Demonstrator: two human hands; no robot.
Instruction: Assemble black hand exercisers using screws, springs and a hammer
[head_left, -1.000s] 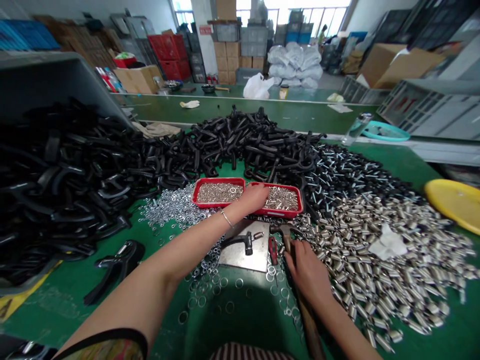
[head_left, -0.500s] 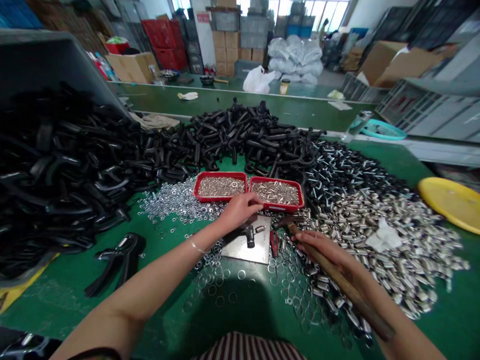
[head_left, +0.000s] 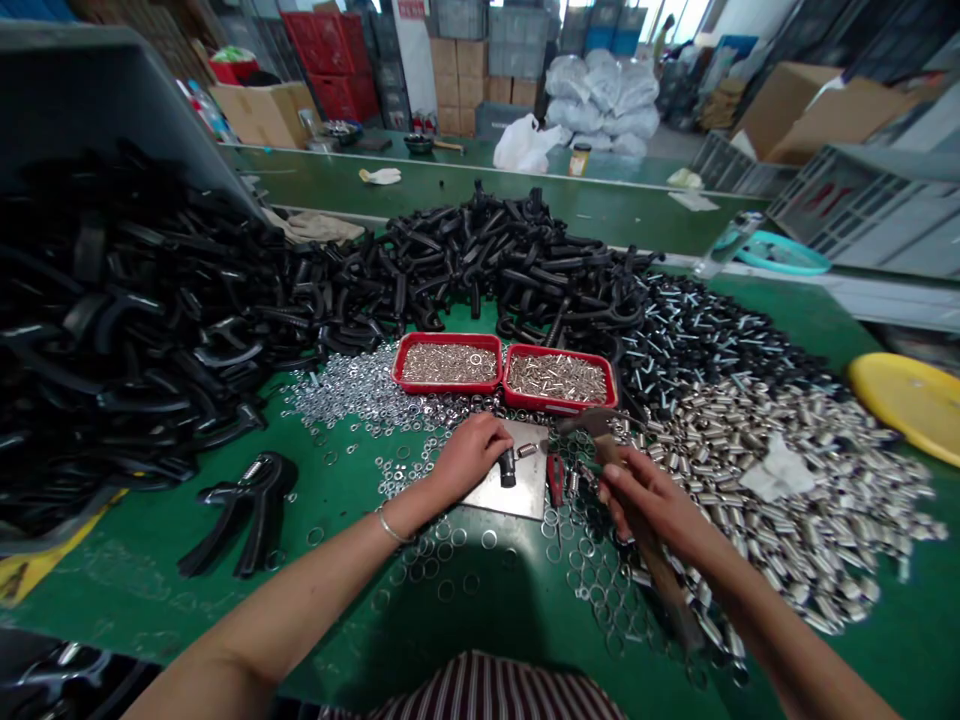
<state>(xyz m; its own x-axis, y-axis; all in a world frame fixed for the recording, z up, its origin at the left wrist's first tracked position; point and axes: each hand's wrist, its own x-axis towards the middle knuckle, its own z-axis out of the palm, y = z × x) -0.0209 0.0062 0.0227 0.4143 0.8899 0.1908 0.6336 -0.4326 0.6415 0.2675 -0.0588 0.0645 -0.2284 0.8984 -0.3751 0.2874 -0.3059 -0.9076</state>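
A black plastic part [head_left: 508,472] rests on a flat metal plate [head_left: 525,502], partly hidden by my left hand [head_left: 472,455]. The fingers of that hand are pinched together at the part's upper end; whatever small thing they pinch is too small to make out. Beside the part on the plate lies a small metal spring [head_left: 528,450]. My right hand [head_left: 651,492] is wrapped round the wooden handle of a hammer [head_left: 609,452], whose head points away, just right of the plate. Red-handled pliers [head_left: 555,478] lie between the plate and the hammer.
Two red trays [head_left: 448,388] of small metal pins stand behind the plate. Black handles [head_left: 517,260] are heaped behind and left, springs [head_left: 817,540] to the right. Metal rings are scattered in front. An assembled black hand grip [head_left: 251,510] lies left, a yellow lid [head_left: 911,400] far right.
My left hand has come down from the right red tray's edge to the black part on the plate. My right hand has turned the hammer, its handle now steeper and its head a little higher.
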